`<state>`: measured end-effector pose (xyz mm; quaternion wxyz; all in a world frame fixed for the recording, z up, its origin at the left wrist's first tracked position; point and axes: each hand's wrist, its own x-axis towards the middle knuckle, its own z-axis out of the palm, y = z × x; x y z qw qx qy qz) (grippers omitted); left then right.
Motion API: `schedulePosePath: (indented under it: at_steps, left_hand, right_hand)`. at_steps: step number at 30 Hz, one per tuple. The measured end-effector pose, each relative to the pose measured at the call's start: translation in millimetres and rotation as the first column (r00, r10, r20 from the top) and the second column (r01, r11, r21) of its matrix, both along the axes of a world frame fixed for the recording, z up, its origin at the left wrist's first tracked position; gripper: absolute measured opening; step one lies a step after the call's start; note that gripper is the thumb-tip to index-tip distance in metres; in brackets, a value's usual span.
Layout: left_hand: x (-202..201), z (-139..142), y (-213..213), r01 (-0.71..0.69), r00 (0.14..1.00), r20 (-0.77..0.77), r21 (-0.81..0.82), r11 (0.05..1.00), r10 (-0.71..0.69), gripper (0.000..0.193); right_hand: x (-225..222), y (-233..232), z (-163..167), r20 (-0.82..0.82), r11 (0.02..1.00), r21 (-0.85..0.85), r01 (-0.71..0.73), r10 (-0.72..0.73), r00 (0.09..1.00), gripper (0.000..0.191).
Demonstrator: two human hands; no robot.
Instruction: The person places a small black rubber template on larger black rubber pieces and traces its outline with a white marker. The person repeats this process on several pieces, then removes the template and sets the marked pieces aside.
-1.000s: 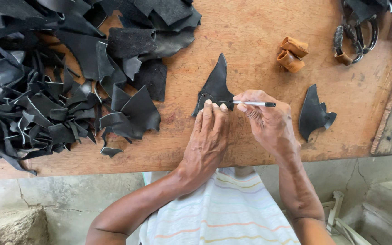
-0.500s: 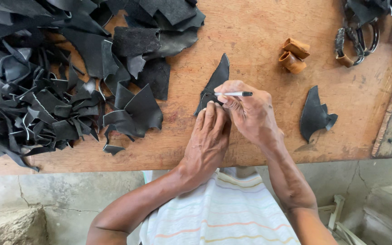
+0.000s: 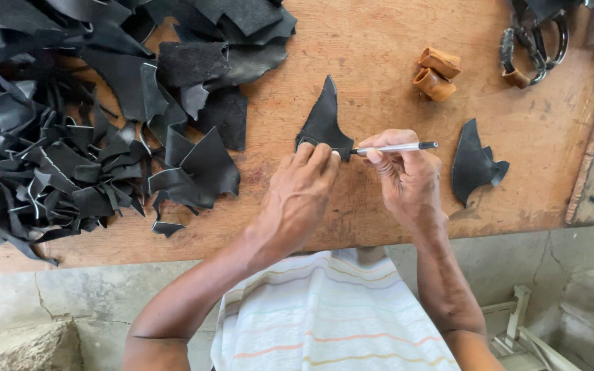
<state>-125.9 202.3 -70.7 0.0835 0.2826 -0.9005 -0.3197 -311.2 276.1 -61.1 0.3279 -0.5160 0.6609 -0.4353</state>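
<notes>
- Honestly, the left hand [image 3: 302,196] did the main work here: its fingertips were pressed flat on the near edge of the pointed black leather piece [image 3: 324,124], pinning it to the worn wooden workbench [image 3: 379,55]. Not closed around anything, just bearing down.
- The right hand [image 3: 407,180] was closed around a slim silver pen with a dark cap [image 3: 394,148], held nearly level, its tip at the leather right beside the left fingertips.
- I'd say marking like that goes best when the pinning fingers sit just next to the tip, so the leather can't creep or buckle under the stroke.
- Light, steady pressure seemed the safer bet; the piece tapered to a thin point away from the grip and could have pivoted easily.
- A similar black leather cut-out [image 3: 474,165] lay just outboard of the right hand, and the big heap of black leather scraps [image 3: 70,137] sat well out past the left hand, so nothing crowded the stroke.
</notes>
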Motion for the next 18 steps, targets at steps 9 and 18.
schedulePosePath:
  at_steps: [9, 18]
  left_hand:
    - [0, 13, -27, 0.044, 0.999, 0.021, 0.168, 0.985, -0.049, 0.049]
    - [-3, 3, -42, 0.074, 0.997, -0.016, 0.273, 0.959, -0.073, 0.046]
  right_hand:
    - [-2, 2, -6, -0.089, 1.0, -0.005, -0.02, 0.02, 0.996, 0.01]
    - [-2, 2, -1, -0.13, 0.999, 0.0, -0.048, 0.047, 0.99, 0.013]
